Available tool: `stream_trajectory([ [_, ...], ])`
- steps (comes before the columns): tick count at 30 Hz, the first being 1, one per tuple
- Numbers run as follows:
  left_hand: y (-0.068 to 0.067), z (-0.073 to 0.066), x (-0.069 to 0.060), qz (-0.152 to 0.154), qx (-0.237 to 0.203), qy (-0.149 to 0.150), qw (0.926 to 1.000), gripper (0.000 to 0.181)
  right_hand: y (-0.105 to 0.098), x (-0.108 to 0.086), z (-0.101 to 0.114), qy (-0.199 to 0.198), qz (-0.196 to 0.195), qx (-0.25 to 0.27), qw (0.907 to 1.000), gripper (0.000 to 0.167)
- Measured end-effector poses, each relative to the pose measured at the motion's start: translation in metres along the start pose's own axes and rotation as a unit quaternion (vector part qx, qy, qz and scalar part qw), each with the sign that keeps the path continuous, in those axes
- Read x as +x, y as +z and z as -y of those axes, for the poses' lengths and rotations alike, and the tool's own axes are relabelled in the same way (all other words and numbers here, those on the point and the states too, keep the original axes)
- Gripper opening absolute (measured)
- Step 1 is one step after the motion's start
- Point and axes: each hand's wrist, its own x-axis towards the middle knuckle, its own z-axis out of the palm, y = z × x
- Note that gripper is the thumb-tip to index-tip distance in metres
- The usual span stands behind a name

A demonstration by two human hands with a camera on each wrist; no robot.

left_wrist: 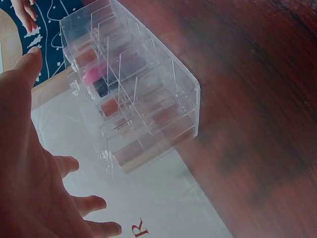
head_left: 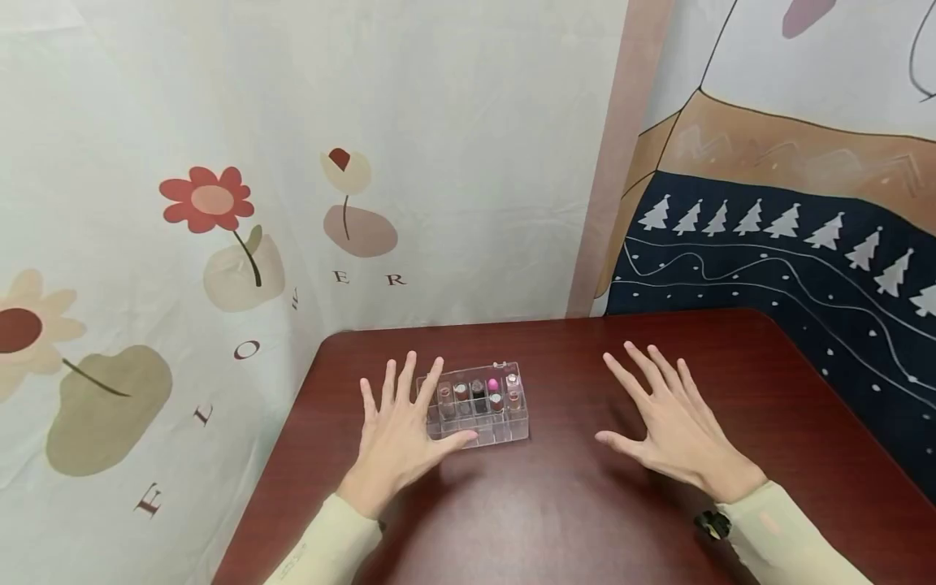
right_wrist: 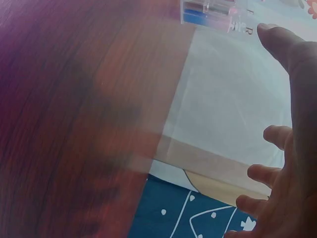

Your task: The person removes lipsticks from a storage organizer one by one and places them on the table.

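A clear plastic organizer box [head_left: 512, 431] with several small lipsticks or tubes in its compartments stands on the dark red table. My left hand [head_left: 398, 439], fingers spread, hovers at the box's left side and covers part of it in the head view. In the left wrist view the box [left_wrist: 188, 94] lies beyond the spread fingers of the hand [left_wrist: 34, 163]. My right hand [head_left: 676, 426] is held over the table, well to the right of the box, fingers spread and holding nothing. The right wrist view shows that hand [right_wrist: 287, 163] and the box's edge [right_wrist: 198, 17] at the top.
The reddish-brown table [head_left: 541, 520] has rounded back corners. Behind it hangs a pale cloth [head_left: 475, 162] with printed flowers and letters; at the right is a dark blue cloth [head_left: 731, 260] with white trees. A dark band [head_left: 712, 525] sits at the right wrist.
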Motion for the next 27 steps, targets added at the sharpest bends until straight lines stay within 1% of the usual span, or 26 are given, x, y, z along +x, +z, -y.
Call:
stream_trajectory([
  [4,0.001,0.004,-0.001,-0.002,-0.001,0.002,1.0,0.131,0.003,0.002,0.004,-0.004,-0.001,0.007,1.0,0.111],
  [11,0.005,0.008,-0.004,-0.022,-0.018,0.007,0.9996,0.127,0.008,0.011,0.013,-0.042,-0.008,0.004,0.9991,0.111],
  [16,0.01,0.01,-0.006,-0.023,-0.056,0.016,0.998,0.124,0.013,0.017,0.022,-0.054,-0.003,0.008,0.9985,0.109],
  [20,0.013,0.01,-0.004,-0.028,-0.084,0.028,0.9957,0.121,0.017,0.024,0.034,-0.068,0.004,0.016,0.9975,0.108],
  [24,0.015,0.008,-0.003,-0.05,-0.103,0.043,0.9925,0.113,0.022,0.033,0.047,-0.085,0.008,0.03,0.9959,0.106],
  [27,0.015,0.009,-0.003,-0.063,-0.112,0.047,0.9906,0.109,0.028,0.038,0.055,-0.097,0.012,0.036,0.9945,0.106],
])
